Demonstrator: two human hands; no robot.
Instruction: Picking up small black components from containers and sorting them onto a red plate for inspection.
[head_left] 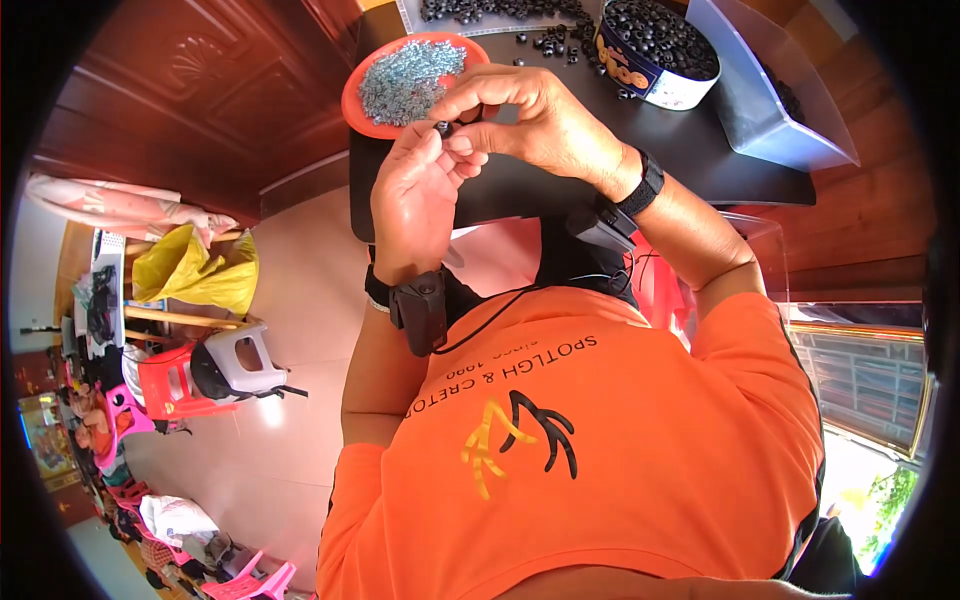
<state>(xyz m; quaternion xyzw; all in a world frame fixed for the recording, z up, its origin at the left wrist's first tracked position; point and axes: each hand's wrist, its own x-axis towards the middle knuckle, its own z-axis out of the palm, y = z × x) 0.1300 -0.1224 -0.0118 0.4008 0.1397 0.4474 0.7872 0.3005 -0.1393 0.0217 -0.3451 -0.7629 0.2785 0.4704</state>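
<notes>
We see the left hand (412,205) clamped at its fingertips on a small black piece (443,128), palm turned up. The right hand (545,118) curves over from the other side, its thumb and forefinger bent round toward the same spot; we cannot tell whether these two fingers also pinch the piece or only steady it. The piece sits between the two hands, above the near edge of the black table (690,150) and just below the plate's rim in our view. It looks dark, glossy and stubby, with a pale glint on its upper face; its finer shape is too small for us to make out.

Behind the hands we find a round orange-red plate (354,112) heaped with small, shiny, silvery-blue metal pieces (410,82). Farther right stands a round tin (682,93), its side printed in dark blue and white, filled near the brim with glossy black parts (660,35). Between plate and tin, loose black parts (555,42) lie scattered on the tabletop, and a pale-edged tray (409,18) at the far edge holds more. Beside the tin, we see a translucent, angled bin (745,85) with dark parts (785,100) inside.
</notes>
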